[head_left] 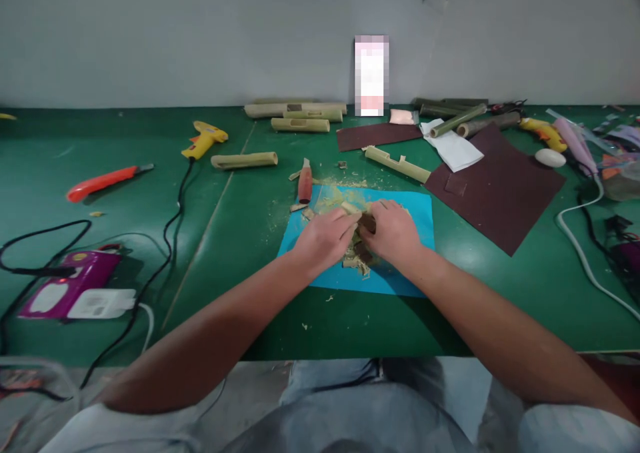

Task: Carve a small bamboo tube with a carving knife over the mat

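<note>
Over a blue sheet (420, 220), my left hand (326, 238) is closed around a short pale bamboo piece (351, 208), its far end showing past the fingertips. My right hand (394, 230) is closed on a small brown piece of sandpaper (367, 222), held against or close beside the bamboo; the exact contact is hidden by my fingers. Below both hands lie bamboo shavings (356, 264) and another brown scrap (363, 252). A chisel-like knife with a red wooden handle (305, 185) rests at the sheet's upper left edge.
Bamboo tubes (300, 125) lie along the back, near a propped phone (371, 76). To the right are brown sandpaper sheets (500, 193) and a white cloth (457, 150). On the left are a yellow glue gun (205, 140), red cutter (103, 183) and purple power strip (73, 283) with cords.
</note>
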The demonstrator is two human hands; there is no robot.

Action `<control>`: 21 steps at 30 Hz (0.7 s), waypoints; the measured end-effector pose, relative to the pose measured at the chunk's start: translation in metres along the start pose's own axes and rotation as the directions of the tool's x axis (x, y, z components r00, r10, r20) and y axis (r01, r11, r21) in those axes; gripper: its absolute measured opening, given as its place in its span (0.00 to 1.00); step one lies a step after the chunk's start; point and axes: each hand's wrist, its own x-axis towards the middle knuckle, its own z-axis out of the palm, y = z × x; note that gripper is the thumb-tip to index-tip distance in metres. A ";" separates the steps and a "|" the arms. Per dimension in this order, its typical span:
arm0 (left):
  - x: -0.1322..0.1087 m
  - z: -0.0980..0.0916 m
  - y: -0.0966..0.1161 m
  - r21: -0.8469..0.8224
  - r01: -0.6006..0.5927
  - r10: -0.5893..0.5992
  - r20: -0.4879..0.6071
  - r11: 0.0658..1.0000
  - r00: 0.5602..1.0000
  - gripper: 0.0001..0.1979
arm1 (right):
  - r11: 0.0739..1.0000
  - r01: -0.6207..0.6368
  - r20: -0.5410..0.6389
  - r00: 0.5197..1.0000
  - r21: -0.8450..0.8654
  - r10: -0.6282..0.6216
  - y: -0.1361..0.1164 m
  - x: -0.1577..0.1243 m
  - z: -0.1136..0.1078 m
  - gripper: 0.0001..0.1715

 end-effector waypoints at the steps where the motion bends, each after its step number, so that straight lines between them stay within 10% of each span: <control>1: 0.000 0.000 0.000 -0.003 0.001 -0.001 -0.006 1.000 1.000 0.20 | 1.000 0.005 0.002 1.000 -0.001 -0.005 0.000 0.000 0.000 0.08; 21: -0.001 -0.003 0.002 -0.034 0.040 -0.039 0.033 0.999 0.999 0.18 | 1.000 0.001 -0.016 1.000 0.032 -0.001 0.002 0.000 0.001 0.06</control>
